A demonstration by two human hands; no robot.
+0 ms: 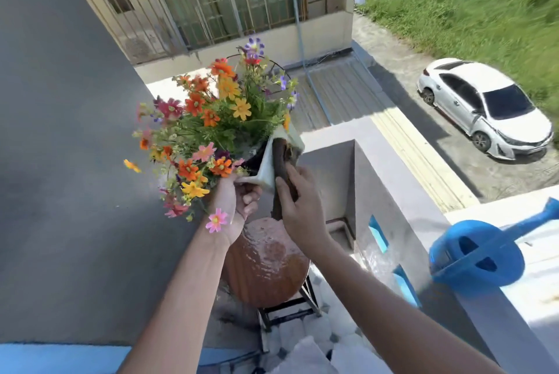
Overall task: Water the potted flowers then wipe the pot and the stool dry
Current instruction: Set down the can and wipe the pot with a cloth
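Observation:
A white square pot [267,166] full of orange, yellow, pink and purple flowers [211,119] is lifted and tilted to the left above the stool. My left hand [239,201] grips the pot's near bottom corner. Pressed against the pot's side is a dark brown cloth [281,162], held by my right hand [299,204]. Below both hands stands a round brown wooden stool [266,267] on black metal legs, its seat glistening with water.
A blue watering can [481,255] sits on the balcony ledge [514,298] at the right. A grey wall [69,162] fills the left. The low parapet [384,180] runs beside the stool. Pale tiles [317,337] cover the floor. A white car [484,107] is parked far below.

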